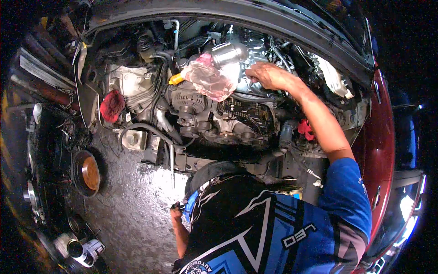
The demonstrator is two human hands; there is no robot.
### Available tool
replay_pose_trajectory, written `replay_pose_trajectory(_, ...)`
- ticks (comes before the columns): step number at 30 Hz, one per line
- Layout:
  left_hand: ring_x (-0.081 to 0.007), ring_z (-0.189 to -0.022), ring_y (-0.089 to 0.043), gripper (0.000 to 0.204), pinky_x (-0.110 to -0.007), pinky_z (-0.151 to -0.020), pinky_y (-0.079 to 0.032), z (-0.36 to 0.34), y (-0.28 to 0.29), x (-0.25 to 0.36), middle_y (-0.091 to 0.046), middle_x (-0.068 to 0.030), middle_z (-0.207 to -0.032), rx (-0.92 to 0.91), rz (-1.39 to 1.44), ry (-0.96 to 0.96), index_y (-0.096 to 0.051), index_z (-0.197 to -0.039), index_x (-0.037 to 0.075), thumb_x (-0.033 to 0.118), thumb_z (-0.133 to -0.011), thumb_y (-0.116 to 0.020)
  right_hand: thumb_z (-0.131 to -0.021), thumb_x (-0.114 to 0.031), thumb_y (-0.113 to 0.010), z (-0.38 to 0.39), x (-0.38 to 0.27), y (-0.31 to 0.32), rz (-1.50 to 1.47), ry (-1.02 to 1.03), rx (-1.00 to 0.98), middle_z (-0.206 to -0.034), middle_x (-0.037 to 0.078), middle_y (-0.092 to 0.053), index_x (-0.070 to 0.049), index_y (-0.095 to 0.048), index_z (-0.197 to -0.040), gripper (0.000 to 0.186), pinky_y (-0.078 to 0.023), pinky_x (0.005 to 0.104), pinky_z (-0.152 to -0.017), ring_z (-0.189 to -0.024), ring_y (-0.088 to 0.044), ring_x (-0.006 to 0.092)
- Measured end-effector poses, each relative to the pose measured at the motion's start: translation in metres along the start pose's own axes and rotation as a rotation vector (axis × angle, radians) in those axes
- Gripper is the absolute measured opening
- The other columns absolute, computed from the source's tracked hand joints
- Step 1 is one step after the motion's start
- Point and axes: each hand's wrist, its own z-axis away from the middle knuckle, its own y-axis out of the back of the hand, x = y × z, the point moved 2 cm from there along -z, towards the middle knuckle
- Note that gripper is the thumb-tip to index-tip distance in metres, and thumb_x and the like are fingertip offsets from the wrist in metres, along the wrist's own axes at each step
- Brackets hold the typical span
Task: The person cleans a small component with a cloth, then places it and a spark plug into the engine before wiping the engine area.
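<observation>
My right arm reaches over the opened engine (228,116). The fingers of my right hand (264,75) are curled together over its upper part, on something small that I cannot make out. Just left of that hand lie a shiny metal cylinder (226,54) and a crumpled clear plastic bag (212,80) with pinkish marks. A yellow tip (175,79) pokes out beside the bag. Low at my left side, my left hand (177,213) is closed around a dark thing, too small to name. My shirt hides part of the engine bay's front.
Red rags (113,106) lie at the bay's left, with another red cloth (306,129) on the right. A round pan (78,176) with brownish content stands on the wet-looking floor (137,205). A red car panel (382,137) borders the right; a dark hood edge (237,13) crosses the top.
</observation>
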Motion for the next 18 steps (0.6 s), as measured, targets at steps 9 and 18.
replay_pose_trajectory(9, -0.0241, -0.072, -0.065, 0.043, -0.033, -0.06, -0.052, -0.004, 0.011, -0.02, -0.067, -0.0169, -0.085, -0.054, -0.072, -0.249, -0.056, -0.111, -0.006, 0.033, -0.092, -0.054, -0.09, -0.028, -0.055, -0.007, -0.01, 0.012, -0.085, 0.079, 0.082, -0.074, 0.017, -0.064, -0.004, -0.06, -0.094, 0.024, -0.05, 0.0461, -0.064, -0.072, -0.063, 0.0371)
replay_pose_trajectory(18, -0.0229, -0.068, -0.066, 0.045, -0.031, -0.055, -0.051, -0.005, 0.007, -0.019, -0.067, -0.0166, -0.084, 0.053, 0.002, -0.297, -0.056, -0.109, -0.005, 0.036, -0.09, -0.058, -0.092, -0.025, -0.054, -0.003, -0.01, 0.015, -0.118, -0.04, 0.024, -0.07, 0.017, -0.059, -0.004, -0.058, -0.089, 0.022, -0.047, 0.0467, -0.067, -0.073, -0.06, 0.0378)
